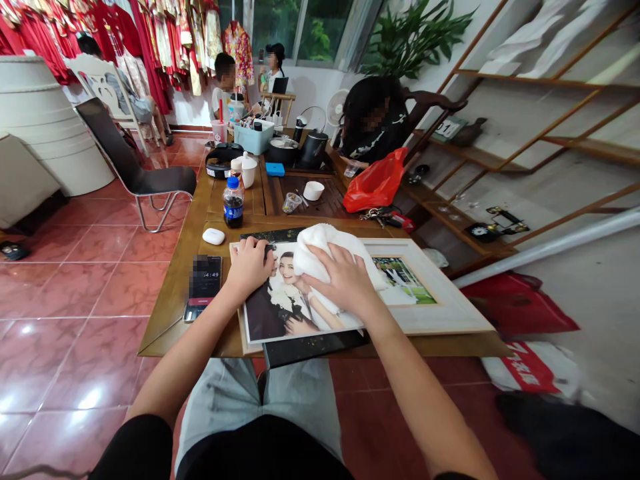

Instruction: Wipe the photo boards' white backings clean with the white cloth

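Right hand [344, 280]: fingers spread wide over white cloth [320, 239] on photo panel [290, 307]; left hand [251, 267], fingers parted, steadies panel's upper left. Keep pressure light (it's near the table [167, 323] edge).

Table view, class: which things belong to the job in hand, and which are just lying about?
In the job:
- white cloth, under the right hand
- large photo, with the left hand on it
- picture frame

Lying about:
- phone
- bottle
- red bag
- white bowl
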A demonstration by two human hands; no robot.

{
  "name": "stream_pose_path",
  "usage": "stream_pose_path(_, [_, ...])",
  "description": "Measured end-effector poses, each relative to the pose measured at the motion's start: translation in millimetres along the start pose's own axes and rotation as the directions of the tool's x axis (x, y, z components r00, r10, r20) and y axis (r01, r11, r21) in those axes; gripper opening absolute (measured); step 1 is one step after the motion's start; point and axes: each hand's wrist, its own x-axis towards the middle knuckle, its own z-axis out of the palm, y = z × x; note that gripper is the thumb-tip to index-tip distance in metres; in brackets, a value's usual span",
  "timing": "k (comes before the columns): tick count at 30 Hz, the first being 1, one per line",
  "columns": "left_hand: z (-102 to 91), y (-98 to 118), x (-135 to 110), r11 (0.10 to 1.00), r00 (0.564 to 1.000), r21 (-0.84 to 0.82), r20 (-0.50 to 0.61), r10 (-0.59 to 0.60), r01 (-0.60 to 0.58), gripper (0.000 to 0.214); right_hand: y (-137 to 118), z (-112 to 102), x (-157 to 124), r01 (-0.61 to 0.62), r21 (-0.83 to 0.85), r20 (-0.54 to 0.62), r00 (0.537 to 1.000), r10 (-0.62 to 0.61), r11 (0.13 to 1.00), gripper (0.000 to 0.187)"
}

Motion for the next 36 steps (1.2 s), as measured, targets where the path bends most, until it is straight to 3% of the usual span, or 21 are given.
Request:
stream_pose_path(4, [-1.2,1.1,-0.5,1.000,1.000,0.003,0.007,-0.004,0.004,0.028,1.4,2.2,9.2,0.012,-0.024,0.021,1.000,-0.011,1.000,0.063])
stream_pose_path(13, [-0.9,-1.2,-0.4,1.000,1.000,0.013,0.026,0.017,-0.018,0.032,-23.2,6.1,34.6,0.172,0.003,0.094,0.981,-0.171,0.985,0.066])
stream_pose_path(17, [-1.6,-0.7,-0.7,1.000,1.000,0.002,0.011,0.007,-0.007,0.031,-20.6,4.2,35.2,0.148,0.024,0.100,0.984,-0.149,0.989,0.065])
stream_pose_path(25, [1.0,-0.9,-0.6,1.000,1.000,-0.015,-0.013,0.001,-0.001,0.029,9.8,2.6,32.9,0.020,0.010,0.059,0.998,-0.020,1.000,0.062])
stream_pose_path(31, [1.2,-0.4,-1.4,1.000,1.000,0.004,-0.015,-0.013,0.013,0.030,13.4,3.6,20.1,0.037,-0.005,0.038,0.999,-0.037,0.999,0.062])
stream_pose_path(36, [-1.4,2.4,-2.1,0.999,0.999,0.005,-0.006,-0.032,0.032,0.030,16.7,1.8,-14.5,0.054,-0.013,-0.007,0.999,-0.054,0.998,0.065])
